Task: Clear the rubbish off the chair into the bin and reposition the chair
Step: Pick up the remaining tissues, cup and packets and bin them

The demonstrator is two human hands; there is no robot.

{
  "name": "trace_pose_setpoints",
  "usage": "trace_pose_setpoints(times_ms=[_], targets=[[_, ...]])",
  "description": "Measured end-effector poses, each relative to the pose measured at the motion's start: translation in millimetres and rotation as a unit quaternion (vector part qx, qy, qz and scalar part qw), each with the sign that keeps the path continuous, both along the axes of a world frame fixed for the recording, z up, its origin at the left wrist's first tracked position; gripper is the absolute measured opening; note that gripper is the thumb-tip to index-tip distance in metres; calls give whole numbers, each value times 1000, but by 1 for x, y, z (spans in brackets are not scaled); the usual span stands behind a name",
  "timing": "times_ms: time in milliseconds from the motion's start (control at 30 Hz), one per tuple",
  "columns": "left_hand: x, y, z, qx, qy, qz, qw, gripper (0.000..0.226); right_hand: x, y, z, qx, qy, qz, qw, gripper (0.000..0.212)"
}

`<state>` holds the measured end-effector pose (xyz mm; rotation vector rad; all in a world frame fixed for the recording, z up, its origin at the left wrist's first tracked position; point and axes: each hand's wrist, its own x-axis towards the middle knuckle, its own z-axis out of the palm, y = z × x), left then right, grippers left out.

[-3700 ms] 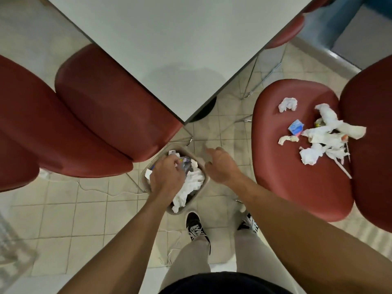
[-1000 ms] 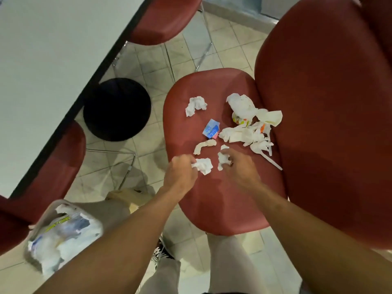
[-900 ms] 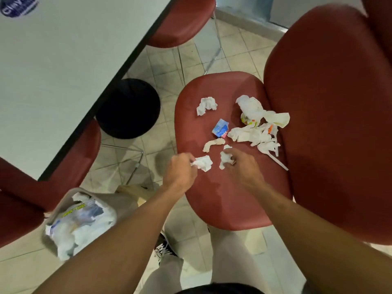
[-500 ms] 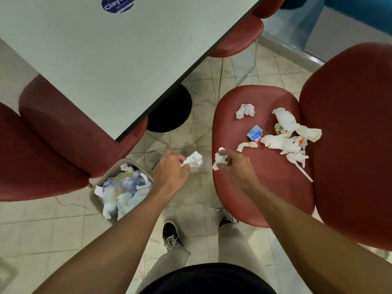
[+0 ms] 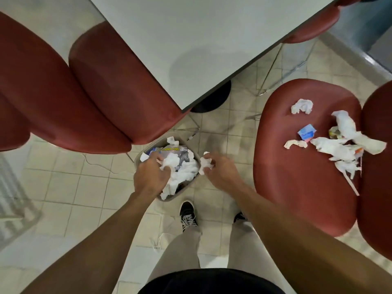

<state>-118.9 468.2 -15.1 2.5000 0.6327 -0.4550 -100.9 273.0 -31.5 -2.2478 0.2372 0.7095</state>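
A person stands on the pale tiled floor (image 5: pixel 63 187) and looks down at both bare arms. In the middle of the frame, just below the corner of the white desk (image 5: pixel 191 39), sits the small grey bin (image 5: pixel 169 197), which is already heaped with white crumpled paper and a printed paper towel wrapper (image 5: pixel 169 149). The left hand (image 5: pixel 151 174) is over the left part of the bin, its fingers curled down into the white paper there; I cannot tell if it pinches a separate piece or only presses on the heap. The right hand (image 5: pixel 218 168) is just beside the right rim of the bin, over the floor, and its curled fingers grip a small crumpled white tissue (image 5: pixel 204 164). At the right side of the frame is the red padded chair (image 5: pixel 297 187), well apart from the bin. On the upper right part of its seat rubbish lies: one crumpled white tissue ball (image 5: pixel 302 106), a small blue wrapper (image 5: pixel 307 132), a short twisted white scrap (image 5: pixel 294 143), and a larger pile of white napkins (image 5: pixel 343 145) near the backrest, with something yellow partly hidden under it. At the left of the frame two more red chairs (image 5: pixel 84 92) stand against the desk. Near the lower middle, black shoes with white laces (image 5: pixel 188 216) and grey trousers are visible.
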Motion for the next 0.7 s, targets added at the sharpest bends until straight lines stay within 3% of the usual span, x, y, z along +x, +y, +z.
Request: trace_pose_setpoints(times_ms=[300, 500, 700], targets=[[-9, 24, -53, 76, 8, -146, 986, 16, -2, 59, -43, 2, 38, 24, 999, 46], [-10, 23, -85, 102, 27, -174, 979, 22, -1, 76, -71, -49, 103, 128, 985, 58], [-13, 22, -103, 164, 48, -221, 960, 28, 12, 86, -80, -87, 137, 189, 969, 45]])
